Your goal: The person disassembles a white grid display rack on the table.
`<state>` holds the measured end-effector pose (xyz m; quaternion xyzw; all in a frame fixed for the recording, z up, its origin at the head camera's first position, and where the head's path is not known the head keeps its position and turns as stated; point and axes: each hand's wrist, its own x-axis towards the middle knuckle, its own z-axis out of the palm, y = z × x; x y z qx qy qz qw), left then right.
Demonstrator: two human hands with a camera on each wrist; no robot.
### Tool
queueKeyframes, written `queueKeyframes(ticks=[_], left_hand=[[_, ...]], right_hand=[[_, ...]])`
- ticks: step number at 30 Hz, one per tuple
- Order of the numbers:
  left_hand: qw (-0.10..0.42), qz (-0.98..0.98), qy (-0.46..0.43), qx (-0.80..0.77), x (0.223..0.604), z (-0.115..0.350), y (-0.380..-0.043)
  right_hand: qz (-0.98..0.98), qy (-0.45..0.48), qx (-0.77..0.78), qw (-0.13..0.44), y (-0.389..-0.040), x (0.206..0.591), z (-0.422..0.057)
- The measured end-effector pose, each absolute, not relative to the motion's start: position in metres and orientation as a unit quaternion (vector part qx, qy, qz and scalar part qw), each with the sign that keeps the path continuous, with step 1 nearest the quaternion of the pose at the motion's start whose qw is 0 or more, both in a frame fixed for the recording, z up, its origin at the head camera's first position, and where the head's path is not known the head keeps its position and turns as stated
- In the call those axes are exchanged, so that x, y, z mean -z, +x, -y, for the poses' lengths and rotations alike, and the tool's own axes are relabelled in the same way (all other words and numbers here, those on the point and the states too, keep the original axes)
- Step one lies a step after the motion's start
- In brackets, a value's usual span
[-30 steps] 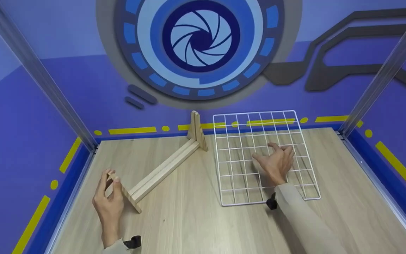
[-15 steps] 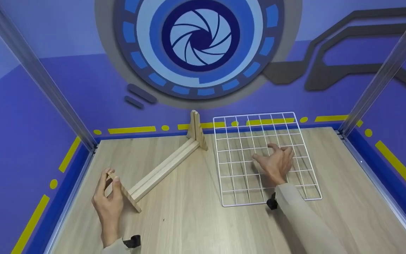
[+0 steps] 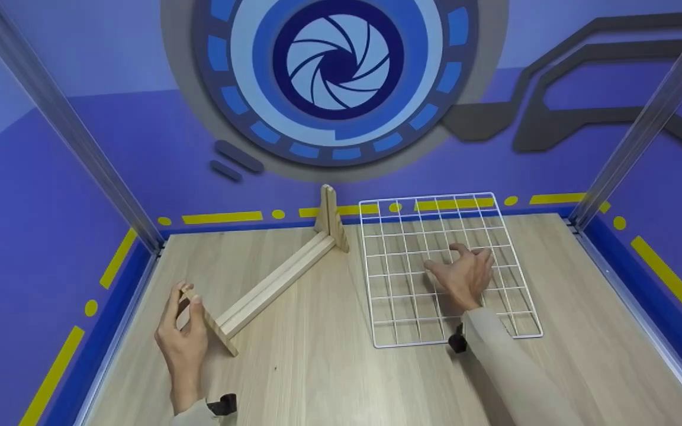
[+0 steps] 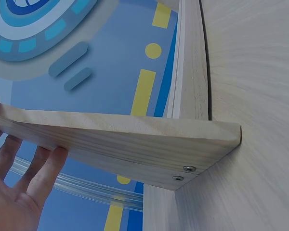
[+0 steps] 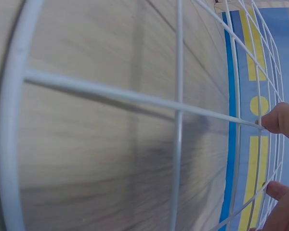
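My left hand (image 3: 182, 340) pinches the upper end of a wooden end board on a pale wooden stand (image 3: 282, 283). In the left wrist view, the fingers lie along the outer face of the end board (image 4: 120, 139), and two screw heads show near its lower edge. The stand runs diagonally, its other end piece standing upright near the back wall. To the right, my right hand (image 3: 465, 273) grips wires in the middle of a white wire grid panel (image 3: 368, 275). The panel slants, its near edge low by the tabletop. The right wrist view shows fingers hooked at the wires (image 5: 178, 103).
A light wood-grain tabletop (image 3: 293, 378) lies beneath everything. Blue printed walls (image 3: 140, 148) enclose the back and sides, with metal posts (image 3: 625, 130) at the rear corners. Bare tabletop separates the stand from the panel.
The far edge of the wire grid panel has dipped slightly, and its near edge has come a little toward me. Both hands and the wooden stand stay in place.
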<state>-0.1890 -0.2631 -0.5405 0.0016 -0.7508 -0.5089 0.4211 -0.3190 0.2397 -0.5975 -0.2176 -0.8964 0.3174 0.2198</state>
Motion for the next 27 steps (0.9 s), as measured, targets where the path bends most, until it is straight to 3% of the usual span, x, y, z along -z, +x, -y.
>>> queueKeyframes(ticks=[20, 27], left_hand=[[0.415, 0.748, 0.008, 0.519, 0.532, 0.258, -0.183], [0.418, 0.741, -0.001, 0.526, 0.533, 0.258, -0.184]], right_hand=[[0.877, -0.202, -0.34, 0.274, -0.322, 0.619, -0.241], [0.877, -0.205, -0.341, 0.269, -0.324, 0.622, -0.241]])
